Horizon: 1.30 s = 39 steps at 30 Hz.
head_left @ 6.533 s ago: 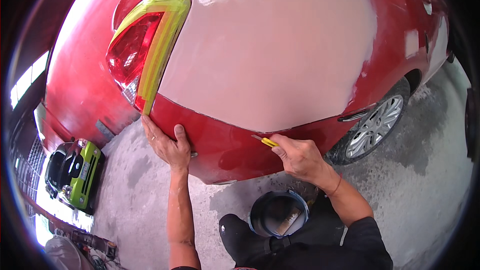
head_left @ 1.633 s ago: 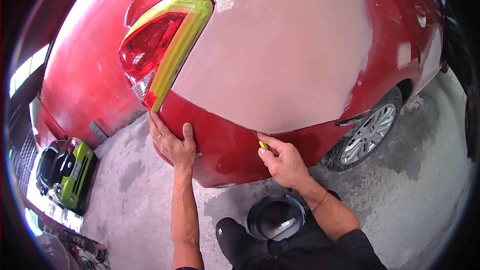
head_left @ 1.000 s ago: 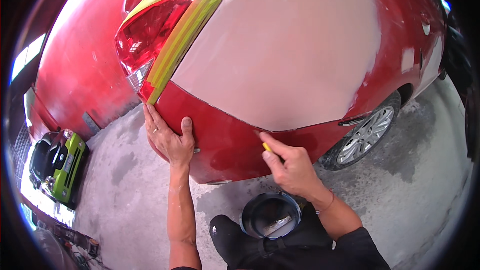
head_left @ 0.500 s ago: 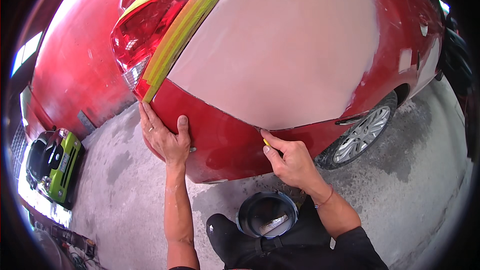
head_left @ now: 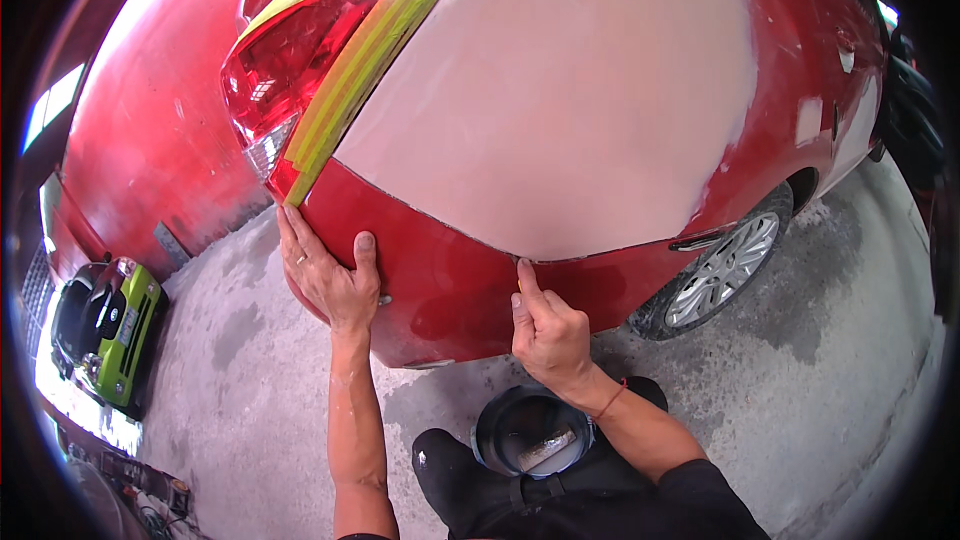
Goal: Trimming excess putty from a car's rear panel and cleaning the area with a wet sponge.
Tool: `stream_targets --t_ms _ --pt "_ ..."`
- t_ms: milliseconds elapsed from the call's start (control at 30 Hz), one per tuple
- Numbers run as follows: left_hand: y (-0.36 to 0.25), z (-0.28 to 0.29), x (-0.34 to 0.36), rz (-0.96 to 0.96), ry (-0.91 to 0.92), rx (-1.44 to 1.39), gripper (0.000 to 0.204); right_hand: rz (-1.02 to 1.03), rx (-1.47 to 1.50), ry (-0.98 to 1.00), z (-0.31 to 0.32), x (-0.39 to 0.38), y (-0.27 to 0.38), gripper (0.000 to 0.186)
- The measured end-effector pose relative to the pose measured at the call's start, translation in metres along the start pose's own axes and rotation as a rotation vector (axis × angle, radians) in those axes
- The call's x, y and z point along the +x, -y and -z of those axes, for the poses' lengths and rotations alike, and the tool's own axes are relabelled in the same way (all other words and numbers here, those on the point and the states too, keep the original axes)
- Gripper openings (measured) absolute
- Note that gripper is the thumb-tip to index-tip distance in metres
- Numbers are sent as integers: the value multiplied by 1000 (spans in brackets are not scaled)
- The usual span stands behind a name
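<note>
A red car's rear bumper (head_left: 440, 290) curves below a rear quarter panel (head_left: 570, 110) coated in pale filler or primer. My left hand (head_left: 332, 275) lies spread on the bumper corner, its fingertips by the lower end of yellow-green masking tape (head_left: 345, 85) along the tail light (head_left: 290, 60). At the seam between panel and bumper, my right hand (head_left: 553, 330) is closed, index finger stretched up to the gap. A sliver of yellow shows beside that finger, part of a slim tool with a yellow part; the rest is hidden by the hand.
A dark bucket (head_left: 490, 425) with liquid and a light flat piece inside stands between my knees. The car's rear wheel (head_left: 725, 265) is to the right. A green and black car (head_left: 110, 325) is parked far left on the concrete floor (head_left: 240, 380).
My right hand has turned more upright and shifted slightly left, its index finger now stretched along the tool at the seam. Less yellow shows. The left hand keeps its place.
</note>
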State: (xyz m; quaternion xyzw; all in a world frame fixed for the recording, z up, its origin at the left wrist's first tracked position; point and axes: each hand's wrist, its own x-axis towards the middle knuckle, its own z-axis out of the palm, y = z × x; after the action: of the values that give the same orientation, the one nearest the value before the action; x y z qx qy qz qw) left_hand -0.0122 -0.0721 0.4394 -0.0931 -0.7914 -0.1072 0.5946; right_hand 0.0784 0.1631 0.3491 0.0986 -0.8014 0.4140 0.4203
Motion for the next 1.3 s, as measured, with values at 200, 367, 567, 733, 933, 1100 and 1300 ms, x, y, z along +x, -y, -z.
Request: stream_targets --t_ms 200,367,567,733,933,1100,1300 --pt "0 0 -1 -15 -2 6 89 -6 232 -55 -9 -5 -13 44" --pt "-4 1 -1 5 -10 -14 90 -109 490 122 12 -1 -19 45" --pt "-2 -2 0 53 -6 -81 100 -257 563 224 38 3 -17 35" --pt "-1 3 0 90 -25 -49 99 -99 291 263 75 28 -19 21" --pt "-1 3 0 71 -32 -31 100 -275 244 454 83 28 -9 25" --pt "-3 1 -1 77 -72 -28 101 -151 129 203 72 19 -22 24" --pt "0 -1 -4 83 -94 -42 101 116 -46 145 56 32 -21 17"
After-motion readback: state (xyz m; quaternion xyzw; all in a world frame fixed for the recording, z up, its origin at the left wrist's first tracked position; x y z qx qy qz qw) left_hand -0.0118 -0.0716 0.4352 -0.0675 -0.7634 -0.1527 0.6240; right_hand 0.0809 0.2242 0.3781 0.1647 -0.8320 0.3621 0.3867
